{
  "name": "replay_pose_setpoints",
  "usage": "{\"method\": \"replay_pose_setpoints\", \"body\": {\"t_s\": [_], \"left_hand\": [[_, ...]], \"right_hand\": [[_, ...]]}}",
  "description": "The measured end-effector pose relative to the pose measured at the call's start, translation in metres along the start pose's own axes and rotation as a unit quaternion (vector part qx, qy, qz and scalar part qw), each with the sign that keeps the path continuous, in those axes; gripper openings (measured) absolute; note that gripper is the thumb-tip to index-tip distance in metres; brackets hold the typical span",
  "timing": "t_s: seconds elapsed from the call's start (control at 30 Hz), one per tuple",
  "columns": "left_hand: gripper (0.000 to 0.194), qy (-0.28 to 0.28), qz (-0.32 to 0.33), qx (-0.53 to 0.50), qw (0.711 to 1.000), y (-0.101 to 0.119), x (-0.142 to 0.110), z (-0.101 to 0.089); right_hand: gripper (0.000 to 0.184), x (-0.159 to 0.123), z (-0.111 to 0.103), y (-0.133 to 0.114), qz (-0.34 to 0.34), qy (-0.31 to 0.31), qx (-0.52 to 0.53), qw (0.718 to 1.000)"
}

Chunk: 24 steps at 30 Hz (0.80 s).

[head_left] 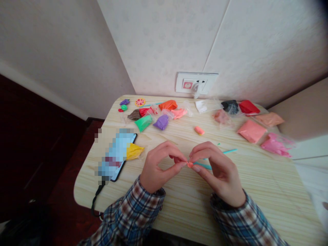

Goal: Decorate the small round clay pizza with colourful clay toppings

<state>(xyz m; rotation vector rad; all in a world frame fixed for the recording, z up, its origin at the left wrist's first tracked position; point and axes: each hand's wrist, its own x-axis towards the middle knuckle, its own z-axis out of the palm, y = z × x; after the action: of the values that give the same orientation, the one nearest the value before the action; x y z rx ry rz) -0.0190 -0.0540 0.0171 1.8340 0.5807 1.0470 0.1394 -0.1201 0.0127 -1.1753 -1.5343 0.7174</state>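
Observation:
Between the fingertips of both hands is a small flattened piece of coral modelling clay (pixel 190 164). My left hand (pixel 161 167) pinches its left side with thumb and forefinger. My right hand (pixel 216 171) pinches its right side in the same way. Blue plastic clay tools (pixel 203 166) lie on the table just behind and under my right fingers, partly hidden by them. A little farther back rests a short coral clay roll (pixel 199 130) with a yellowish underside. A tiny green crumb (pixel 218 144) is near the right hand.
Bags of coloured clay, among them green (pixel 144 123), purple (pixel 161 122), yellow (pixel 134 151) and coral (pixel 252 131), lie about the wooden table (pixel 256 191). Small clay fruit shapes (pixel 124 102) sit at the back left. A phone (pixel 118 155) with a cable lies left; a wall socket (pixel 196 83) is behind.

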Motion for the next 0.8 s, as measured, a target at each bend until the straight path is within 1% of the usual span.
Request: {"method": "replay_pose_setpoints", "body": {"t_s": [0.3, 0.8], "left_hand": [[0.006, 0.0, 0.017, 0.005, 1.0, -0.0005, -0.001, 0.0012], [0.007, 0.006, 0.01, 0.014, 1.0, 0.0002, -0.0014, 0.0008]], "right_hand": [[0.007, -0.0004, 0.0011, 0.0026, 0.011, 0.0, 0.022, 1.0], [0.007, 0.0003, 0.0019, 0.0037, 0.02, 0.005, 0.044, 0.999]]}}
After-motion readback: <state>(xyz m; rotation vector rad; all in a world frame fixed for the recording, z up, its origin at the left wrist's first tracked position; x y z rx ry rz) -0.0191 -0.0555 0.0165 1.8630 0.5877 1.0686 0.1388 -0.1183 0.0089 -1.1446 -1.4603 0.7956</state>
